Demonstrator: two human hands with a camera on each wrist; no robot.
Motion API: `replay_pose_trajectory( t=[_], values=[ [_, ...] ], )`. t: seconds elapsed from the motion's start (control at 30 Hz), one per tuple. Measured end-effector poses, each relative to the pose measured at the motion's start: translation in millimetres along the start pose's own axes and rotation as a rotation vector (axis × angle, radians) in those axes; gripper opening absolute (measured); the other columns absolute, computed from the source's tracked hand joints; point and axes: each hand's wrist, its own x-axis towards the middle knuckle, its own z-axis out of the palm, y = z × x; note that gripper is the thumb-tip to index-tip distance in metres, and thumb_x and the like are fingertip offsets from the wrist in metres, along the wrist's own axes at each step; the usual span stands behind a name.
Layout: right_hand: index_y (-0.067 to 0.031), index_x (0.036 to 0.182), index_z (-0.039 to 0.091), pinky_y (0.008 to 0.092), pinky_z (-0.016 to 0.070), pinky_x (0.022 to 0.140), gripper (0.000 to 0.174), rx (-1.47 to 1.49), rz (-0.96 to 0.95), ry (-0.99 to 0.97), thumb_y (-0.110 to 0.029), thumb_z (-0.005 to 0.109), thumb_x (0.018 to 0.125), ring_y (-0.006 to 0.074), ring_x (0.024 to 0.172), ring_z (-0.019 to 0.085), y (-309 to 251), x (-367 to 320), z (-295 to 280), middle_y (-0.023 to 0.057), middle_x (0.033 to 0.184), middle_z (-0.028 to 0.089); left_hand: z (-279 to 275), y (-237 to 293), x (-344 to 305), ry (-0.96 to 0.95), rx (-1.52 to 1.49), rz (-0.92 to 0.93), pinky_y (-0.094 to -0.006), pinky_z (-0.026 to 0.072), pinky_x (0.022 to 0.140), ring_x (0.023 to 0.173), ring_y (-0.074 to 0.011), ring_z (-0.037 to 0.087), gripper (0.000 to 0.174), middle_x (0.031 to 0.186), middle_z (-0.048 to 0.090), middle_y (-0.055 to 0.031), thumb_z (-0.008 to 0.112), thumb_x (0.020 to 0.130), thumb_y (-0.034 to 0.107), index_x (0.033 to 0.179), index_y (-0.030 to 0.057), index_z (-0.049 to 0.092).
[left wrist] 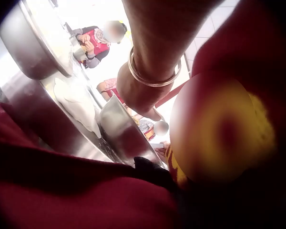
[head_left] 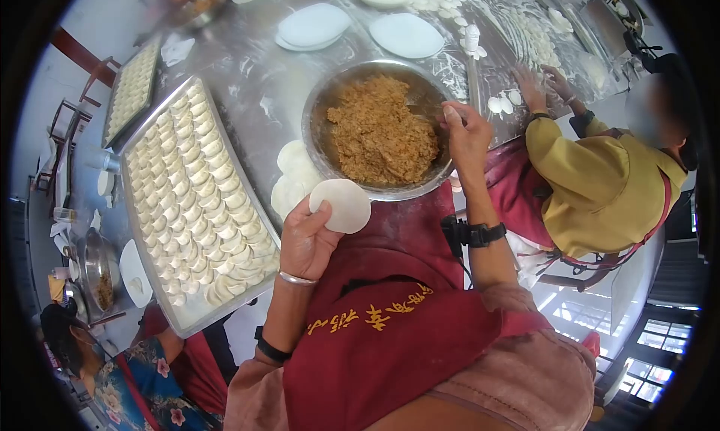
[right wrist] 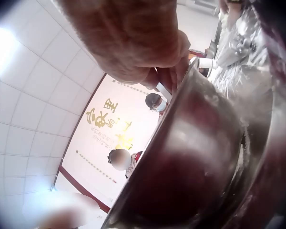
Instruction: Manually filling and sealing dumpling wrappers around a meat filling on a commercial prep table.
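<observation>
My left hand (head_left: 309, 240) pinches a round, flat dumpling wrapper (head_left: 343, 204) under the thumb, near the front rim of a large steel bowl (head_left: 318, 105). Brown minced filling (head_left: 386, 131) is heaped in that bowl. My right hand (head_left: 469, 138) is at the bowl's right rim, its fingers curled. A flat metal utensil handle (right wrist: 163, 90) shows between those fingers in the right wrist view; its lower end is hidden. Several loose wrappers (head_left: 292, 183) lie left of the bowl, partly overlapping. In the left wrist view, the left hand (left wrist: 139, 95) appears beyond a bangle, its fingertips mostly hidden.
On the left stands a long metal tray (head_left: 199, 318) with rows of folded dumplings (head_left: 191, 198); a second tray (head_left: 154, 75) lies beyond. White plates (head_left: 409, 36) sit behind the bowl. A person in a yellow top (head_left: 600, 183) works at the floured table on the right.
</observation>
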Motion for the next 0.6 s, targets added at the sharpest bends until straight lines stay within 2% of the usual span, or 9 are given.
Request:
replay_pose_trajectory(
  t=[0.37, 0.47, 0.6],
  values=[
    [0.0077, 0.099, 0.068, 0.0234, 0.0533, 0.061, 0.019, 0.137, 0.184, -0.029, -0.009, 0.061, 0.093, 0.0138, 0.068, 0.068, -22, -19, 9, 0.0117, 0.079, 0.070, -5, -8, 5, -0.008, -0.053, -0.069, -0.0432, 0.0494, 0.101, 0.120, -0.0316, 0.058, 0.041, 0.128, 0.058, -0.0202, 0.052, 0.099, 0.011, 0.135, -0.0063, 0.043],
    [0.0076, 0.100, 0.067, 0.0241, 0.0564, 0.061, 0.018, 0.261, 0.206, -0.028, -0.008, 0.059, 0.094, 0.0170, 0.070, 0.070, -16, -21, 11, 0.0131, 0.083, 0.070, -3, -7, 6, -0.005, -0.040, -0.066, -0.0433, 0.0493, 0.101, 0.121, -0.0326, 0.057, 0.041, 0.129, 0.057, -0.0219, 0.051, 0.100, 0.013, 0.135, -0.0064, 0.042],
    [0.0064, 0.106, 0.065, 0.0270, 0.0593, 0.060, 0.019, 0.375, 0.343, 0.011, -0.006, 0.058, 0.094, 0.0223, 0.071, 0.071, -13, -18, 7, 0.0150, 0.089, 0.069, -1, -4, 7, -0.020, -0.029, -0.066, -0.0437, 0.0489, 0.102, 0.122, -0.0338, 0.057, 0.042, 0.131, 0.056, -0.0237, 0.051, 0.100, 0.014, 0.136, -0.0065, 0.042]
  ],
)
